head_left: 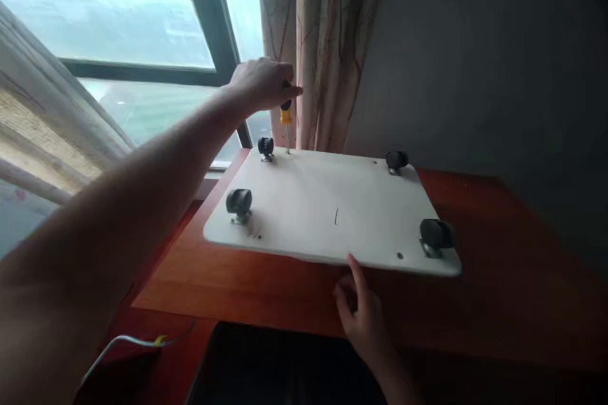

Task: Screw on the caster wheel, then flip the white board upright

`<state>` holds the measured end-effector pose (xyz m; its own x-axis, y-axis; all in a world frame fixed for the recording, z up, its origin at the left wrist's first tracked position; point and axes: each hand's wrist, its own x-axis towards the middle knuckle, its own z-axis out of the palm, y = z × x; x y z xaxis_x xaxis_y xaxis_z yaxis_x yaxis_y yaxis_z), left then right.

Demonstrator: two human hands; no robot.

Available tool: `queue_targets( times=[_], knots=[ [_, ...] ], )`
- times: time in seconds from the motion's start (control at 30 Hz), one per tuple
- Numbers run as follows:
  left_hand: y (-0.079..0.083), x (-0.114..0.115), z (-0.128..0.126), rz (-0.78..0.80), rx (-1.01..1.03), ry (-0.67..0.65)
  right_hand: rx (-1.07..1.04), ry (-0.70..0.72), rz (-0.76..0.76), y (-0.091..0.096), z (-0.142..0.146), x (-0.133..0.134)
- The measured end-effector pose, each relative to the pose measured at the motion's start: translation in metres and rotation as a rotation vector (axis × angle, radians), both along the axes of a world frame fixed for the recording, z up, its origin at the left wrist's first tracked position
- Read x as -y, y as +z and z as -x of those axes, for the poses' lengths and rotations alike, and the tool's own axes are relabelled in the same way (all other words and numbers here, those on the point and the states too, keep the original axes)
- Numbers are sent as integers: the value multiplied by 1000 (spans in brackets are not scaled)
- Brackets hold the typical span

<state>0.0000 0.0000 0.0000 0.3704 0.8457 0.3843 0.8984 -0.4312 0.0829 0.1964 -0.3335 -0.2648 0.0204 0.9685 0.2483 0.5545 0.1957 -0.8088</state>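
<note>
A white board with rounded corners lies on the wooden table, a black caster standing up near each corner. My left hand reaches across to its far left part, closed around the black and yellow handle of a screwdriver. The screwdriver is upright, and its tip meets the board near a far-edge hole beside the far left caster. At the near edge, my right hand holds nothing. Its index finger stretches to the board's edge and the other fingers curl loosely. Nearer casters are the left one and the right one.
The far right caster stands by the board's back corner. Reddish-brown tabletop surrounds the board. Behind are a window, curtains and a grey wall. A pale cable with a yellow tie lies at lower left.
</note>
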Motion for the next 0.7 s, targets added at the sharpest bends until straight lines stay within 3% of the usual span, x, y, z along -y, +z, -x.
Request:
queue_targets(
  times=[0.3, 0.47, 0.6, 0.7],
  knots=[
    [-5, -20, 3, 177, 173, -161, -16, 5, -8, -4, 2, -1],
    [-9, -32, 4, 52, 266, -99, -15, 6, -9, -2, 2, -2],
    [-3, -36, 6, 85, 330, -47, -15, 5, -18, 1, 3, -3],
    [2, -37, 8, 144, 354, -81, -22, 10, -18, 1, 3, -3]
  ],
)
